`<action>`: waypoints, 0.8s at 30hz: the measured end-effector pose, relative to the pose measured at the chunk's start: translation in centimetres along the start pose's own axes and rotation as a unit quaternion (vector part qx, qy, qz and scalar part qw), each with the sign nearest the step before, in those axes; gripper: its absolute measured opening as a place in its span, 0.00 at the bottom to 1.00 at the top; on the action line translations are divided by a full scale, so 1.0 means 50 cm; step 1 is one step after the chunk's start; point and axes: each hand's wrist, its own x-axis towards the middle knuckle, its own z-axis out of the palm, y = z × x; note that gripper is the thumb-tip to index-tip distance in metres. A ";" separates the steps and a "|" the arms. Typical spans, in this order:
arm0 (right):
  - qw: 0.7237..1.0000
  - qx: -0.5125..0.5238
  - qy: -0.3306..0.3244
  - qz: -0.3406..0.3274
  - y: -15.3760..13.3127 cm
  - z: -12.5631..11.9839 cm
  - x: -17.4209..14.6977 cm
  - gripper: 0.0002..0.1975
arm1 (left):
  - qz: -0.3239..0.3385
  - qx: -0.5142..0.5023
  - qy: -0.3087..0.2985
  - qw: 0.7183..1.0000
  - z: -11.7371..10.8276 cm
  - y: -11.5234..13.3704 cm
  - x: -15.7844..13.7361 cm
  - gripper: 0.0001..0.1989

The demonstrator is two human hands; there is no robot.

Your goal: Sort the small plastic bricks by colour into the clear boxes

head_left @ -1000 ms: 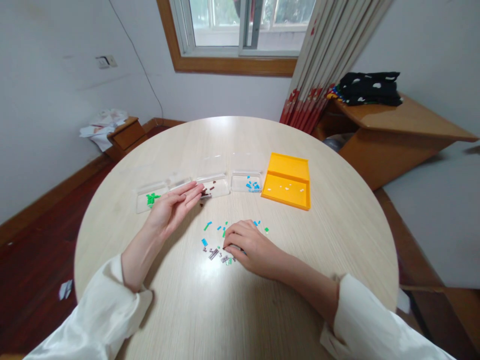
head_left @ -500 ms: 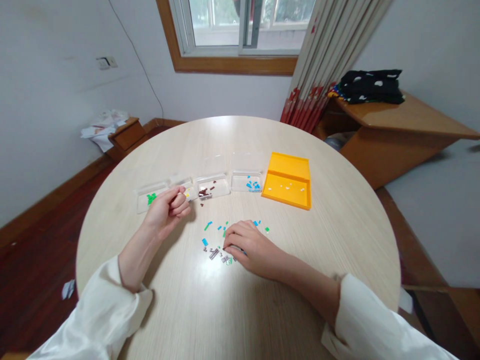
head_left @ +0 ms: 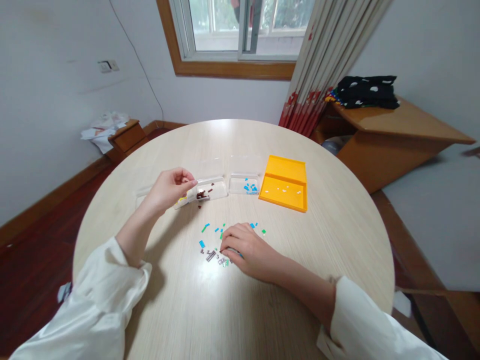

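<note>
My left hand is raised over the left-hand clear boxes, with thumb and fingers pinched together; anything between them is too small to make out. Just right of its fingertips, a clear box holds brown toy bricks. Beneath it, yellow pieces show in another box, partly covered by the hand. My right hand rests on the table, its fingertips closed around a small dark piece. Around it lie scattered blue, green and brown bricks; some are hidden under the palm.
A clear box with blue bricks stands at the back, beside an open yellow case holding a few white bits. One loose brown brick lies in front of the boxes. The round wooden table stands before a window.
My left hand has risen and moved slightly right and away, its closed fingers now a pinch near the brown bricks' box. My right hand stays among the scattered bricks. The view has shifted slightly.
</note>
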 end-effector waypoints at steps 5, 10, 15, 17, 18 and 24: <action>1.000 0.000 0.002 0.003 -0.002 -0.002 0.001 0.06 | 0.046 0.084 -0.014 0.995 0.005 -0.005 0.020 0.20; 1.000 -0.001 -0.003 0.007 0.000 -0.002 0.002 0.06 | 0.102 0.178 -0.020 0.979 -0.010 -0.022 0.013 0.26; 1.000 0.000 -0.003 0.007 0.001 0.000 0.001 0.07 | 0.182 0.335 -0.113 0.918 -0.026 -0.045 -0.015 0.11; 1.000 0.000 -0.001 0.005 0.002 0.001 0.001 0.06 | 0.202 0.368 -0.151 0.895 -0.023 -0.058 -0.026 0.11; 1.000 0.000 0.000 0.004 0.002 0.002 0.000 0.06 | 0.204 0.385 -0.159 0.886 -0.019 -0.065 -0.031 0.11; 1.000 0.001 -0.005 0.015 0.004 0.000 0.001 0.05 | 0.212 0.467 -0.142 0.846 0.008 -0.089 -0.041 0.14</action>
